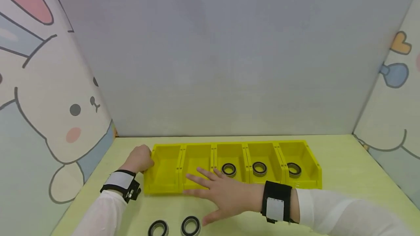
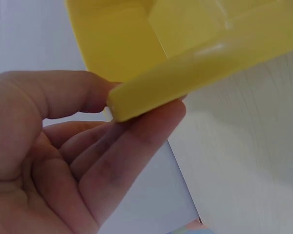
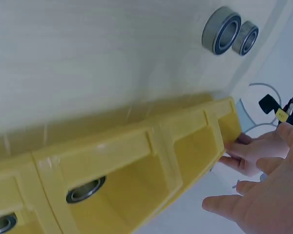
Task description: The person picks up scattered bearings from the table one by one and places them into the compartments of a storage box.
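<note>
A row of joined yellow bins stands on the table. At its left end my left hand pinches the side wall between thumb and fingers, as the left wrist view shows up close. My right hand is spread with straight fingers over the front of the row, holding nothing. One ball bearing lies in the middle bin, another bearing in the bin to its right, and a third bearing in the rightmost bin. The two left bins show no bearing in the head view.
Two more bearings, one at the left and one beside it, lie on the pale table in front of the bins. A grey wall rises behind; side panels with cartoon drawings flank the table.
</note>
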Demonstrator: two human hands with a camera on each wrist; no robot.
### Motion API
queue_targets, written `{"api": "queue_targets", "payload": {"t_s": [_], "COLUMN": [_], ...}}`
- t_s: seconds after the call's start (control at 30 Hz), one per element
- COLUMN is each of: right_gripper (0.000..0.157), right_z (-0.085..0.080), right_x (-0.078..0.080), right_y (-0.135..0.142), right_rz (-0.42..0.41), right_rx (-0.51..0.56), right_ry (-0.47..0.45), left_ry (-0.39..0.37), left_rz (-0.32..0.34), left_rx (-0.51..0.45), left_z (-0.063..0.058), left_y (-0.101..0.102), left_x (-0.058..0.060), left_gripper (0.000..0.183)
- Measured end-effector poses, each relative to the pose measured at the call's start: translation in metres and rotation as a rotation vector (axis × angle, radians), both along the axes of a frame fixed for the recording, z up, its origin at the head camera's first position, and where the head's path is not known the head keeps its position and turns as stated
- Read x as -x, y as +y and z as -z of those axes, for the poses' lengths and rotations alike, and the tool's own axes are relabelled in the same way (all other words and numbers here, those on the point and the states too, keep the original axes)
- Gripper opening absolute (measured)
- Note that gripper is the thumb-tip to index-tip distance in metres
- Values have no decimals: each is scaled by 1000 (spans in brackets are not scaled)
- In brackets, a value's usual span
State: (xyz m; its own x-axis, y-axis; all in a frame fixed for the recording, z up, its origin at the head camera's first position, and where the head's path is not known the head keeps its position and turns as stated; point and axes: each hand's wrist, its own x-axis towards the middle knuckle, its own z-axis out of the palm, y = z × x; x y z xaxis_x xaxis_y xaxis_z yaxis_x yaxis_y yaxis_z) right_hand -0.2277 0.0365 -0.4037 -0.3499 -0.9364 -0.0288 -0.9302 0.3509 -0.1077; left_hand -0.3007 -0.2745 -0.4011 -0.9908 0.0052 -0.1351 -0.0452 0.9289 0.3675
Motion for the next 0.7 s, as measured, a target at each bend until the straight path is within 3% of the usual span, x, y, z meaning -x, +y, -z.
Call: {"api": "queue_targets", "payload": {"t_s": [0.4, 0.7], "right_gripper": [75, 62], "right_z": [43, 55], "right_x": [-24, -28], "right_y": [9, 13], "right_rz": [-75, -210], "right_rx": [-62, -43], "right_ry": [-256, -325], "left_ry": [4, 20], "left_rz": [-3, 5], "left_rx": [-4, -3], "left_z": [2, 2], "left_y": [-3, -3], "left_x": [0, -2], "left_gripper": [9, 9]}}
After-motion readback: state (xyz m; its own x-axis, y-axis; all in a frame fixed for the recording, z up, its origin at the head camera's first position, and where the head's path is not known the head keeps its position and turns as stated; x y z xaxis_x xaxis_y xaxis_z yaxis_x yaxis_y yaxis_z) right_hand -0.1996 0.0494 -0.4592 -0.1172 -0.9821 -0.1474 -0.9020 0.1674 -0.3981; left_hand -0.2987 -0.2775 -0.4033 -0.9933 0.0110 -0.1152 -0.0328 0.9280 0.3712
